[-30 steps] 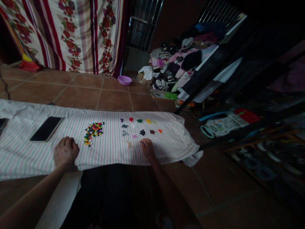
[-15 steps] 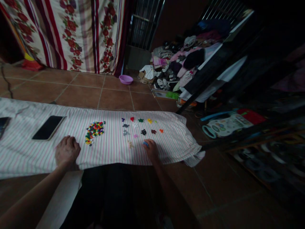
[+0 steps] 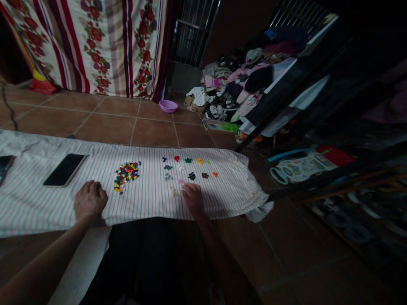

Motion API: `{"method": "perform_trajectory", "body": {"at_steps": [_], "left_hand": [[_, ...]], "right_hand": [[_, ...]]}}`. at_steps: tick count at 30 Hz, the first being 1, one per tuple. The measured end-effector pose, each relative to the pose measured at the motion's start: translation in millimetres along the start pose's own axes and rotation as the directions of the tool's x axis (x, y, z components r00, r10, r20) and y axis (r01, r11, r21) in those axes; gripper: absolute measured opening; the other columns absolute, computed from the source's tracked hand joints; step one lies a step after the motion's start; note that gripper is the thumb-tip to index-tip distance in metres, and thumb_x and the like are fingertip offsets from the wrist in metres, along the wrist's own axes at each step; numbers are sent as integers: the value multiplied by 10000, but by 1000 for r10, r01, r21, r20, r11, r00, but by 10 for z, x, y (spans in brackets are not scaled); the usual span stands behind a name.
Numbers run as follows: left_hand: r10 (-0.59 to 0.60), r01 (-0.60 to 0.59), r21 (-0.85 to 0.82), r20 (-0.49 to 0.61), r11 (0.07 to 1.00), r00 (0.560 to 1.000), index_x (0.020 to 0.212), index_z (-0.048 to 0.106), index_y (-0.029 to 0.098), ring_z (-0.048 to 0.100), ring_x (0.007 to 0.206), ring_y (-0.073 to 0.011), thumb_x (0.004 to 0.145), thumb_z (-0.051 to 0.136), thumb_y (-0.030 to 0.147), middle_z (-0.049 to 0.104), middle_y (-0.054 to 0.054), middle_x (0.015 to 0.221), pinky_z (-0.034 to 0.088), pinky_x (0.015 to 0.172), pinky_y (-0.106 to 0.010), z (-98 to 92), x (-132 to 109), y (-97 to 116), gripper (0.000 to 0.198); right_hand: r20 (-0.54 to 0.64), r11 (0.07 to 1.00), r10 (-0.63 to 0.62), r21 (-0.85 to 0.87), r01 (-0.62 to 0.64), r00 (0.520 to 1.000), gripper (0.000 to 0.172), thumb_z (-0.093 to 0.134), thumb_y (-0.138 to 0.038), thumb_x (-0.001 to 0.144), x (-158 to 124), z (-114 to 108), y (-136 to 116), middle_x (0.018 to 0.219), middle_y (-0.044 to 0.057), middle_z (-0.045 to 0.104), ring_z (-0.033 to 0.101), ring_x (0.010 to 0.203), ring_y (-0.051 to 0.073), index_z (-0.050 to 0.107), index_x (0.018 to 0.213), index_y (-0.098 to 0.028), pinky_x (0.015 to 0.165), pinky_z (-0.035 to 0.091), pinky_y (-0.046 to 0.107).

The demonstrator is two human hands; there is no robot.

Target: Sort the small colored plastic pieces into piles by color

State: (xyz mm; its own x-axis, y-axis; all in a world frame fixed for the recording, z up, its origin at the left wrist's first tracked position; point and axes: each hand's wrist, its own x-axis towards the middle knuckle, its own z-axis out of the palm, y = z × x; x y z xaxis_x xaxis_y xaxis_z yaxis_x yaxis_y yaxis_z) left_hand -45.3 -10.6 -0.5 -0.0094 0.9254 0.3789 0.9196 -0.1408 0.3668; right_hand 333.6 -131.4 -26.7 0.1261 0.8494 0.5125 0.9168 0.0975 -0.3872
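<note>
A mixed heap of small coloured pieces (image 3: 127,173) lies on the striped cloth (image 3: 152,199). To its right, single-colour clusters are spread out, among them black (image 3: 191,176), brown (image 3: 205,175), red (image 3: 177,158), yellow (image 3: 199,161), pink (image 3: 181,181) and beige (image 3: 174,192) ones. My right hand (image 3: 193,198) is just below the pink cluster and right of the beige one, its fingers drawn together; anything between the fingertips is too small to name. Left of the heap, my left hand (image 3: 90,200) rests on the cloth with its fingers curled, nothing visible in it.
A dark-screened phone (image 3: 65,170) lies left of my left hand, and part of another device (image 3: 5,166) shows at the left edge. Beyond the cloth, a purple basin (image 3: 168,106) stands on the tiled floor near piled clothes (image 3: 235,84).
My right hand has moved left, from the blue pieces towards the pink and beige clusters. The blue pieces at its fingertips no longer show. My left hand has stayed in place.
</note>
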Motion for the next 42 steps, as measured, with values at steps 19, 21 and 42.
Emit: {"method": "perform_trajectory", "body": {"at_steps": [19, 21, 42], "left_hand": [[30, -31, 65, 11, 997, 999, 1036, 641, 102, 570, 1204, -355, 871, 377, 260, 635, -226, 1205, 454, 1018, -512, 6, 5, -20, 349], [15, -16, 46, 22, 999, 1000, 1048, 642, 86, 565, 1209, -366, 860, 398, 252, 625, -242, 1217, 446, 1023, -528, -9, 6, -4, 350], [35, -35, 70, 1, 997, 999, 1035, 638, 92, 563, 1217, -351, 880, 387, 254, 629, -232, 1217, 449, 1029, -518, 38, -1, -39, 337]], "right_hand": [[164, 995, -64, 90, 50, 984, 176, 530, -196, 946, 114, 359, -464, 962, 65, 665, 569, 958, 217, 706, 950, -210, 887, 462, 375], [169, 994, -75, 86, 61, 983, 180, 518, -199, 952, 97, 347, -467, 948, 63, 658, 561, 946, 217, 696, 925, -211, 877, 453, 374], [96, 995, -63, 82, 56, 993, 199, 502, -270, 970, 45, 341, -518, 981, 84, 647, 554, 948, 225, 685, 969, -192, 865, 464, 370]]}}
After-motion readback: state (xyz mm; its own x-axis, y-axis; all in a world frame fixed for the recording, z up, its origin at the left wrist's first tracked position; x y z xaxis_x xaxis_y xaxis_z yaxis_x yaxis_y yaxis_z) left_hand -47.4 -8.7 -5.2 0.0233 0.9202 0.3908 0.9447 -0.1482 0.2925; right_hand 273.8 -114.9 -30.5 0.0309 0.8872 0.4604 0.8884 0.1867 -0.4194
